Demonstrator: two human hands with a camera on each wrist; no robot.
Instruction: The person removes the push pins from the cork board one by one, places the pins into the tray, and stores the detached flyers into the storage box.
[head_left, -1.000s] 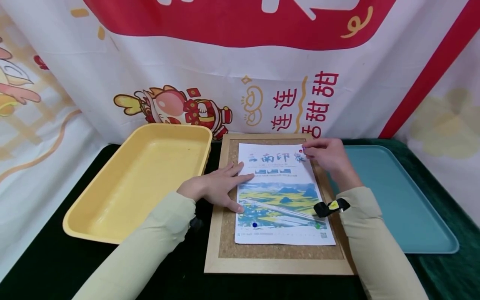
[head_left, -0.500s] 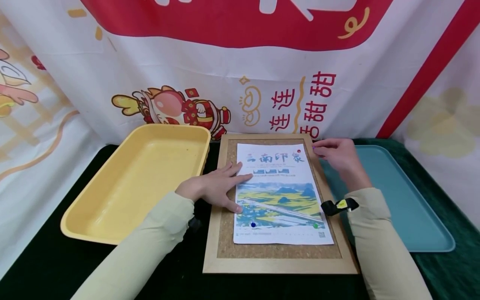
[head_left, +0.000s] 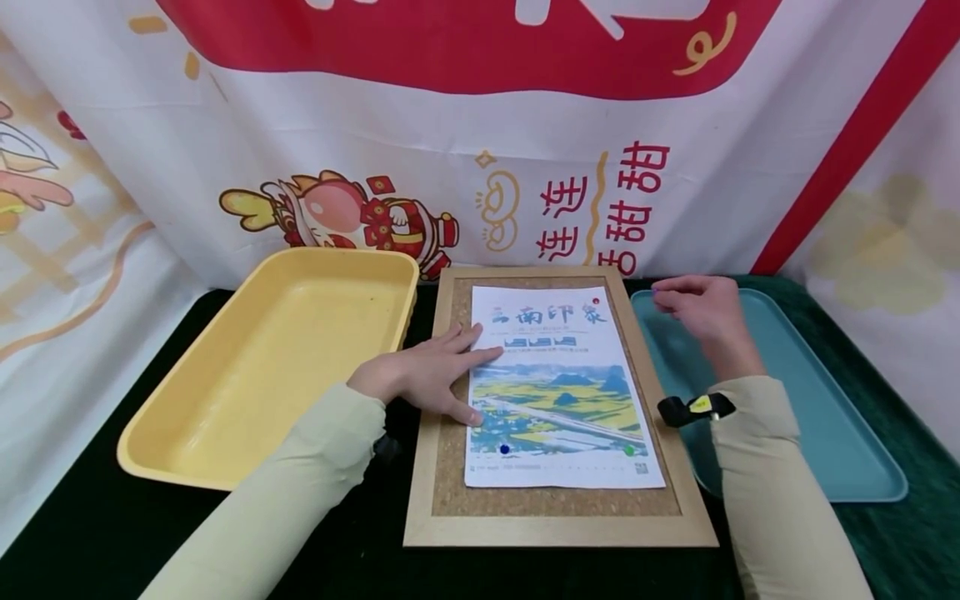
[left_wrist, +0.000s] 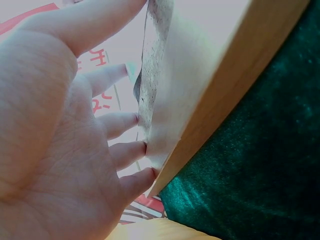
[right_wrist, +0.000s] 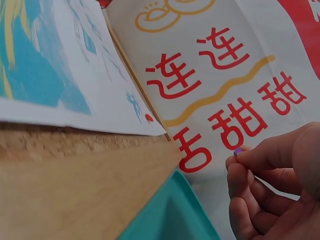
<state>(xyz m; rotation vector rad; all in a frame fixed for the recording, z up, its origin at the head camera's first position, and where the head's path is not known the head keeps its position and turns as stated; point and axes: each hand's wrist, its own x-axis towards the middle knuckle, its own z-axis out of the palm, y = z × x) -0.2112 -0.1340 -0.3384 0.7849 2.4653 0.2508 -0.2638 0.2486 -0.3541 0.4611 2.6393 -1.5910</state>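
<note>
A printed poster (head_left: pixel 555 354) with a blue and yellow landscape lies on a wood-framed cork board (head_left: pixel 555 502). A red pushpin (head_left: pixel 596 302) sits in its top right corner, a blue pushpin (head_left: pixel 504 449) at lower left and a green pushpin (head_left: pixel 629 451) at lower right. With fingers spread, my left hand (head_left: pixel 423 371) rests across the board's left side, fingertips on the poster's left edge. My right hand (head_left: pixel 705 317), over the far left end of the blue tray (head_left: pixel 810 417), pinches a small purple pushpin (right_wrist: pixel 238 151) between thumb and forefinger.
Left of the board stands a deep yellow tray (head_left: pixel 292 358), close to its frame. Dark green cloth (head_left: pixel 360 554) covers the table. A white and red printed banner (head_left: pixel 420 125) hangs right behind the board and both trays.
My right hand has moved right, from the poster's top right corner to over the blue tray, with the purple pushpin. The red pushpin stays in the corner. My left hand keeps its place.
</note>
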